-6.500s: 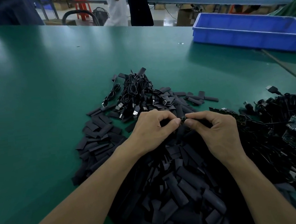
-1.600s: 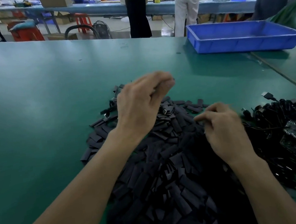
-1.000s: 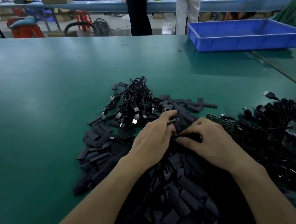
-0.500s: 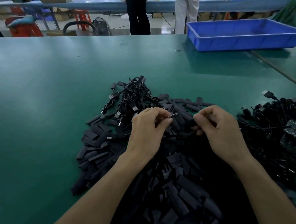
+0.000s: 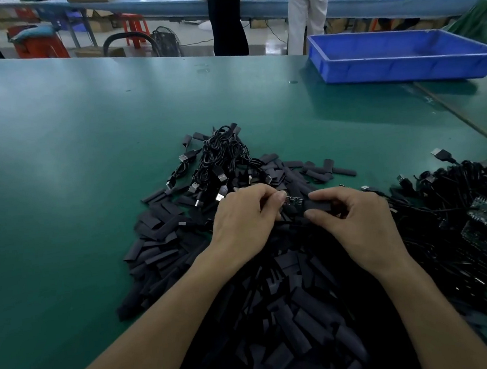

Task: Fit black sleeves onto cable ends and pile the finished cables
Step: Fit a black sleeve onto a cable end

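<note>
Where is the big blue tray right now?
In the head view the blue tray sits at the far right of the green table, well beyond the right hand and the tangle of black cables.

Black sleeves (image 5: pixel 280 315), green table (image 5: pixel 55 174), blue tray (image 5: pixel 398 70).

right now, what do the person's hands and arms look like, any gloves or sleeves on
The left hand and right hand are both bare: no gloves or rings show. The left forearm and right forearm are bare too, with no sleeve, watch or wrist strap in view.
</note>
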Demonstrator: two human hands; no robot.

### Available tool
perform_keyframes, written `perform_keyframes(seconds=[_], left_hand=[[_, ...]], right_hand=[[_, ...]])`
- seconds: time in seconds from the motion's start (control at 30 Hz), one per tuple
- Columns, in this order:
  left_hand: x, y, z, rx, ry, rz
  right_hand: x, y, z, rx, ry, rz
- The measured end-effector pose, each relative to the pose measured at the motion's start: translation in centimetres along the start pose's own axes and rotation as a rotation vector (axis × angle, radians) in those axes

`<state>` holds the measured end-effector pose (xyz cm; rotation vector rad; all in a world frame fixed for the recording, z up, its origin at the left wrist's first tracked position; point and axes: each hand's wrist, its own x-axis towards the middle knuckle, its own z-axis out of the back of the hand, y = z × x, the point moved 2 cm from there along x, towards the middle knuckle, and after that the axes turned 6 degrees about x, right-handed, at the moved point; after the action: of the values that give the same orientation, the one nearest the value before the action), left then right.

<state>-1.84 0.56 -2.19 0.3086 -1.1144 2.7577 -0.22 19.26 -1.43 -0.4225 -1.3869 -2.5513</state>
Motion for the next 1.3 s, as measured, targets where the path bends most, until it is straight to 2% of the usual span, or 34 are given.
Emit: perform_keyframes(seconds=[0.1, 0.2, 0.3, 0.53, 0.77, 1.07, 1.3], left_hand=[[0.2, -0.3, 0.2, -0.110, 0.054, 0.071], [0.3, -0.6, 0.8, -0.230, 0.023, 0.117], [0.4, -0.5, 1.0, -0.287, 0.026, 0.167], [0.5, -0.9, 1.0, -0.459, 0.144, 0.260], [0.3, -1.3, 1.1, -0.480, 0.227, 0.310], [0.2, -1.6, 1.5, -0.535, 0.252, 0.338], [0.2, -1.6, 1.5, -0.511, 0.252, 0.316]], right_hand=[[0.1, -0.1, 0.1, 0.032, -0.063, 0.021], [0.1, -0.1, 0.2, 0.091, -0.104, 0.041], [0.1, -0.1, 0.1, 0.149, -0.111, 0.053], [-0.1, 0.1, -0.1, 0.193, -0.109, 0.106], [-0.2, 0.2, 0.0, 0.251, -0.143, 0.118], [-0.2, -0.3, 0.0, 0.346, -0.056, 0.078], [-0.2, -0.6, 0.1, 0.288, -0.004, 0.084]])
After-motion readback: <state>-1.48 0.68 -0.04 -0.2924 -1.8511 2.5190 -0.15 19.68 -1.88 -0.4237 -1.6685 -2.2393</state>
